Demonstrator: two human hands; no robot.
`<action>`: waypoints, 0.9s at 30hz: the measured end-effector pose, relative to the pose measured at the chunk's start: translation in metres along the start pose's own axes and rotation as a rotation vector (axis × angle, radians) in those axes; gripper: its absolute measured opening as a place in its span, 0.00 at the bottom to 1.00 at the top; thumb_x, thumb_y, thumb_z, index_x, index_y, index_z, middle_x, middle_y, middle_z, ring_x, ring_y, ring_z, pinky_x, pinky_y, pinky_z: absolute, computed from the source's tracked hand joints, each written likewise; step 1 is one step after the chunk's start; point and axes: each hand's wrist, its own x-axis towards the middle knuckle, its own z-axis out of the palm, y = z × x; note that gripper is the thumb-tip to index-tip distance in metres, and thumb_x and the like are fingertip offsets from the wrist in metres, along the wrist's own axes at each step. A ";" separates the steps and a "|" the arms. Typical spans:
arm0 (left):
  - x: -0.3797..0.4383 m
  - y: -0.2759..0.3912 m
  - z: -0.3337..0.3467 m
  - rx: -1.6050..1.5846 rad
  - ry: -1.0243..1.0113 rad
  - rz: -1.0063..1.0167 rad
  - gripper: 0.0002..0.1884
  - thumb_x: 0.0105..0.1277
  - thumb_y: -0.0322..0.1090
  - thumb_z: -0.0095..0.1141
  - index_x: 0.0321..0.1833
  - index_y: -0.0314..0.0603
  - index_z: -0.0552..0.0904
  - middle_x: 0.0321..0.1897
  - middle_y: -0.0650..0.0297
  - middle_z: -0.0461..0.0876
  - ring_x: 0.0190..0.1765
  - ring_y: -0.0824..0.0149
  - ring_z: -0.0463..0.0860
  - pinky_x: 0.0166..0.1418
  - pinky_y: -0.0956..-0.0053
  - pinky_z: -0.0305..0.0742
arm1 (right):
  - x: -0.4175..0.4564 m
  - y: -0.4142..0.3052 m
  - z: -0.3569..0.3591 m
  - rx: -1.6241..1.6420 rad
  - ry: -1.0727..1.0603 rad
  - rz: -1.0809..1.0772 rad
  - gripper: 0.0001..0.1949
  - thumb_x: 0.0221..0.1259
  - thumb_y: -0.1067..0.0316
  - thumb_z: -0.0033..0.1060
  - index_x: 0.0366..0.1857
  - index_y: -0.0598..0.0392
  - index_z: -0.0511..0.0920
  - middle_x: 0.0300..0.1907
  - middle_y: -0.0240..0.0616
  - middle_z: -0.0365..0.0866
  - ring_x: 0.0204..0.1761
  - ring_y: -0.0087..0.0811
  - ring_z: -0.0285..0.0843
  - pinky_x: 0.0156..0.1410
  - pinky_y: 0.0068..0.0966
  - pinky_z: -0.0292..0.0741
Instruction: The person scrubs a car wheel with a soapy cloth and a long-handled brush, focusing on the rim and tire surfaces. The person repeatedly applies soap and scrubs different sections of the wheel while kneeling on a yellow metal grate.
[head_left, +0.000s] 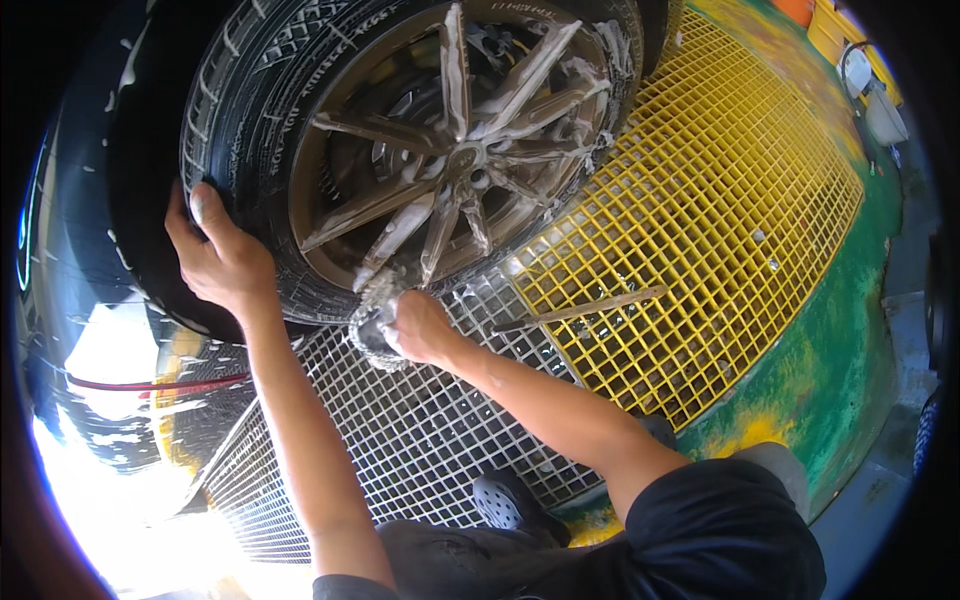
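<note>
A black tyre (247, 172) with soap streaks fills the upper middle, mounted on a bronze multi-spoke wheel rim (465, 154) with white foam along its spokes. My left hand (229, 259) grips the tyre's tread at the left, thumb raised, near the dark wheel arch (142, 180). In my right hand (420, 326) is a foamy grey scrub brush (375, 330) with a shaggy edge. It touches the tyre's lower sidewall, just below the spoke ends. My fingers partly hide the brush, so its exact shape is unclear.
Glossy dark car bodywork (75, 315) curves along the left. Underfoot lies plastic floor grating, grey (420, 435) and yellow (720, 150). A thin stick-like tool (592, 309) lies across it. Yellow containers (840, 37) stand at the upper right. My clog (496, 501) shows below.
</note>
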 end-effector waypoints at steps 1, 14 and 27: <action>0.001 -0.020 -0.011 0.059 0.009 -0.007 0.39 0.78 0.72 0.49 0.72 0.44 0.86 0.48 0.44 0.94 0.53 0.42 0.92 0.60 0.51 0.81 | -0.015 -0.052 -0.029 0.218 -0.103 0.156 0.11 0.84 0.65 0.58 0.46 0.61 0.86 0.35 0.42 0.87 0.21 0.22 0.70 0.18 0.26 0.67; -0.002 0.001 -0.002 0.045 -0.019 0.022 0.38 0.79 0.71 0.49 0.72 0.44 0.86 0.51 0.44 0.94 0.55 0.41 0.92 0.62 0.50 0.81 | 0.029 -0.011 -0.110 -0.229 -0.174 0.083 0.11 0.75 0.67 0.62 0.47 0.65 0.87 0.45 0.50 0.88 0.43 0.38 0.90 0.45 0.38 0.87; -0.004 0.003 -0.004 0.058 -0.036 -0.057 0.36 0.79 0.67 0.51 0.72 0.43 0.86 0.51 0.43 0.93 0.54 0.43 0.92 0.61 0.52 0.81 | 0.039 0.000 -0.132 1.637 0.153 0.208 0.09 0.77 0.75 0.59 0.50 0.70 0.83 0.50 0.61 0.89 0.44 0.45 0.93 0.44 0.37 0.93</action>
